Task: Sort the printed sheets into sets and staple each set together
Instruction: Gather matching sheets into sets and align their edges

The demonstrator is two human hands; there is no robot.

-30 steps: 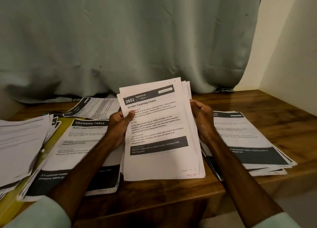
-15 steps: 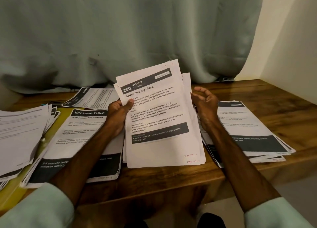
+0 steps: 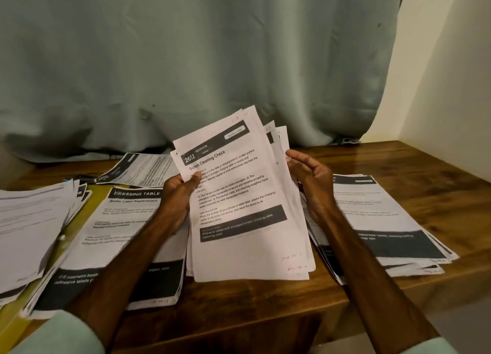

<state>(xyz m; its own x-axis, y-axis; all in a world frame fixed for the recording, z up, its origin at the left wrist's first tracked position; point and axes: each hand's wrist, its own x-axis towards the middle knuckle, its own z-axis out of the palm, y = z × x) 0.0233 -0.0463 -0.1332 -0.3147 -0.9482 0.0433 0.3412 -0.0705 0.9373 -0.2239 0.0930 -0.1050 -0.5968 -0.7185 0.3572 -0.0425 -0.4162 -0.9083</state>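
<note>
Sorting printed sheets. We held a fanned set (image 3: 247, 207), headed "Screen Cleaning Check", tilted up with its lower edge on the tabletop (image 3: 265, 300). Our left hand (image 3: 176, 199) gripped the set's left edge, thumb on the front page. Our right hand (image 3: 309, 178) was open, palm toward the set, fingertips at its right edge. A stack (image 3: 117, 236) headed "Dressing Table" lay to the left, another stack (image 3: 385, 220) to the right, and a loose pile (image 3: 29, 226) at far left. A curtain (image 3: 186, 61) hung behind.
</note>
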